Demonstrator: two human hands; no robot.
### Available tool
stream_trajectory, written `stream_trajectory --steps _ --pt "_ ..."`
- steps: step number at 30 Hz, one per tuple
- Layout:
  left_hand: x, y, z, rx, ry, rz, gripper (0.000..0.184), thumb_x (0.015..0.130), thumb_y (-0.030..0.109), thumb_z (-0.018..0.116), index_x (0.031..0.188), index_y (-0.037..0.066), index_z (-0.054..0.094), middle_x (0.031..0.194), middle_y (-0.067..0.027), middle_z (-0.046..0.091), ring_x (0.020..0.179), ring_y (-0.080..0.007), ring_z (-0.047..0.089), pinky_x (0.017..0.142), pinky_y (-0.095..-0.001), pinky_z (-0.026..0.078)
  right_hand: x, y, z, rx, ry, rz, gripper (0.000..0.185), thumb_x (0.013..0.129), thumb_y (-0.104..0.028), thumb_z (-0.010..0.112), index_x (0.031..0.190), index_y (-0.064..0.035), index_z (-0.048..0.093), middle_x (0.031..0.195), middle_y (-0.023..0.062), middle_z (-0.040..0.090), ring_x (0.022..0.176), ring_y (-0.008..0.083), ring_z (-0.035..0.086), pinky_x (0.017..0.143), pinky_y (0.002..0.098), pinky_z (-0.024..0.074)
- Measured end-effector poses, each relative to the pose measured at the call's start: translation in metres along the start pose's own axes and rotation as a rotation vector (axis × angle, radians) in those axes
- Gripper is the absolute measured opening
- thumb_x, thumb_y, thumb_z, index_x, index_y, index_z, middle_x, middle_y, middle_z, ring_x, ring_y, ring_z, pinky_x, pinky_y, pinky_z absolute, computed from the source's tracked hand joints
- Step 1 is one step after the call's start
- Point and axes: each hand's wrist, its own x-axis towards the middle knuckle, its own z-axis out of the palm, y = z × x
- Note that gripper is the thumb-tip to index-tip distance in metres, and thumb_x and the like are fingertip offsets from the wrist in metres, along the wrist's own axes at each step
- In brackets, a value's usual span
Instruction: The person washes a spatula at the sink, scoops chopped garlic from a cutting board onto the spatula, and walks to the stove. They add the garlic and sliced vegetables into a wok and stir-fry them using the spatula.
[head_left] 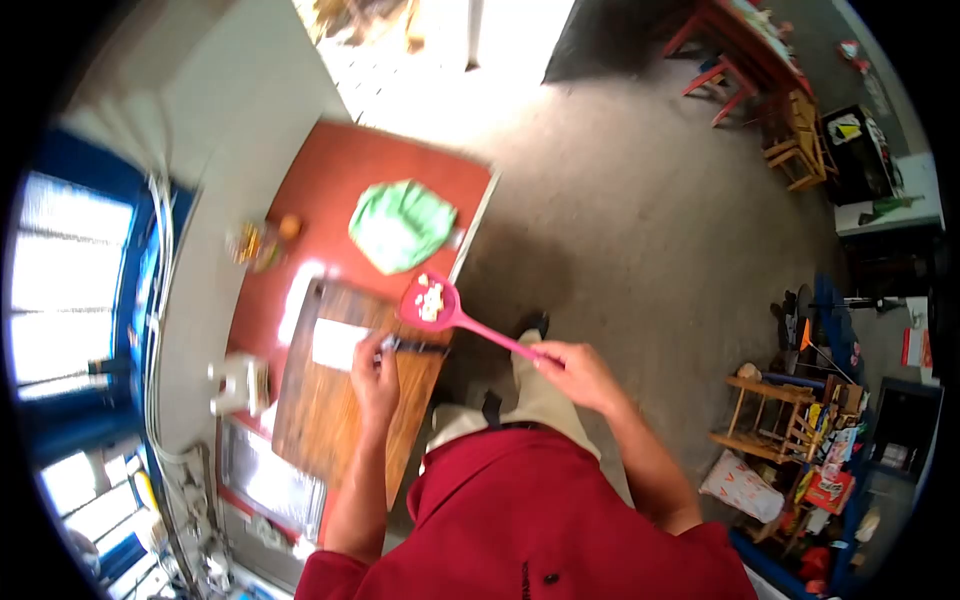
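Observation:
My right hand (pixel 575 372) is closed round the handle end of a pink ladle (pixel 480 328). Small whitish pieces (pixel 430 300) lie in its bowl, above the far right corner of a wooden board (pixel 330 420). Over the board, my left hand (pixel 376 375) has its fingers closed near a black-handled tool (pixel 418 347); I cannot make out whether they grip it. Left of that hand a white sheet (pixel 338 343) lies on the board. Beyond the ladle, a crumpled light green bag (pixel 402 225) rests on the red table (pixel 330 170).
A jar (pixel 253 245) and a small orange item (pixel 290 226) stand at the table's left edge. Nearer are a white appliance (pixel 240 384) and a metal sink (pixel 272 472). Red furniture (pixel 745 55), a wooden chair (pixel 795 150) and a cluttered rack (pixel 800 440) are at the right.

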Motion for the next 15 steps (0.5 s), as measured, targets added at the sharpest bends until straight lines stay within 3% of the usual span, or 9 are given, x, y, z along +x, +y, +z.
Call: stream_trajectory --steps 2,3,5,9,11,15 --pt "0.019 0.035 0.044 -0.014 -0.066 0.037 0.02 0.087 0.004 0.056 0.105 0.002 0.065 0.089 -0.0105 0.06 0.081 -0.0175 0.057 0.064 -0.029 0.046 0.011 0.03 -0.042 0.135 0.009 -0.029 0.025 0.089 -0.015 0.06 0.112 -0.0033 0.063 0.078 0.0029 0.063 0.071 0.0078 0.053 0.066 0.0267 0.0458" --pt "0.022 0.04 0.064 -0.016 -0.074 0.066 0.02 0.087 0.004 0.056 0.105 0.002 0.065 0.089 -0.0105 0.06 0.081 -0.0175 0.057 0.064 -0.029 0.046 0.016 0.029 -0.071 0.124 -0.042 0.101 0.028 0.09 -0.022 0.058 0.113 -0.0081 0.064 0.091 0.0117 0.068 0.076 0.0186 0.063 0.07 0.0309 0.0485" --pt "0.036 0.043 0.109 -0.113 -0.19 -0.303 0.02 0.087 0.006 0.058 0.105 0.0 0.065 0.082 -0.0073 0.061 0.072 -0.0133 0.055 0.063 -0.0277 0.045 0.025 0.061 -0.107 0.167 0.049 0.081 0.028 0.09 -0.02 0.057 0.114 -0.0073 0.063 0.087 0.0085 0.068 0.073 0.0143 0.059 0.068 0.0297 0.048" --pt "0.074 0.106 0.189 -0.215 -0.281 -0.282 0.022 0.087 0.01 0.059 0.105 -0.001 0.066 0.075 -0.0039 0.061 0.064 -0.0099 0.052 0.061 -0.027 0.045 0.045 0.114 -0.186 0.511 0.064 0.152 0.027 0.092 -0.017 0.055 0.116 -0.0048 0.061 0.074 0.0 0.06 0.064 0.0073 0.052 0.058 0.0246 0.0436" --pt "0.094 0.126 0.227 -0.096 -0.401 -0.287 0.023 0.087 0.012 0.059 0.104 0.0 0.067 0.074 -0.0038 0.063 0.064 -0.0089 0.054 0.062 -0.026 0.046 0.058 0.142 -0.226 0.632 0.092 0.254 0.024 0.094 -0.014 0.052 0.115 -0.005 0.058 0.069 -0.0033 0.052 0.05 0.0021 0.039 0.043 0.0186 0.0308" --pt "0.141 0.168 0.292 0.005 -0.53 -0.258 0.025 0.087 0.015 0.058 0.103 -0.001 0.067 0.08 -0.0075 0.067 0.071 -0.0104 0.062 0.066 -0.0254 0.049 0.084 0.19 -0.291 0.878 0.184 0.323 0.025 0.095 -0.017 0.052 0.117 -0.0059 0.059 0.07 -0.0013 0.053 0.049 0.0042 0.043 0.042 0.0205 0.0333"
